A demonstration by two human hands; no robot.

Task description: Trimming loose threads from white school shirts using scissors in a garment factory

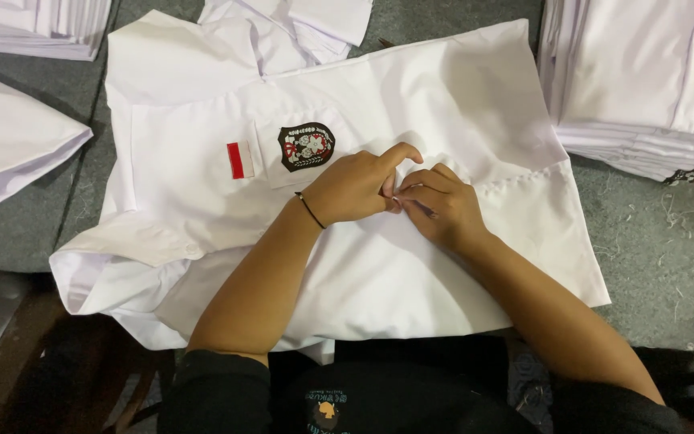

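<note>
Left hand (355, 186): curled, fingertips pinched on the white shirt (411, 273) near its middle; a thin dark band (310, 210) circles the wrist.
Right hand (442, 205): curled just as tight, touching the left, gripping a fold of cloth; something thin and dark pokes out from the fingers, too small to tell what.
Shirt, where: flat on the grey table (652, 265), right in front of the person, hem end overhanging the near edge.
Shirt, lie: long axis runs from upper left to lower right, collar (283, 36) toward the far left, chest pocket with dark crest badge (306, 146) and red-and-white patch (239, 160) facing up.
How far along: looks mid-job to me; front spread smooth, hands busy at one spot.
Around: stacked white shirts far right (644, 88), another pile far left (34, 24), a loose one at left (10, 137).
</note>
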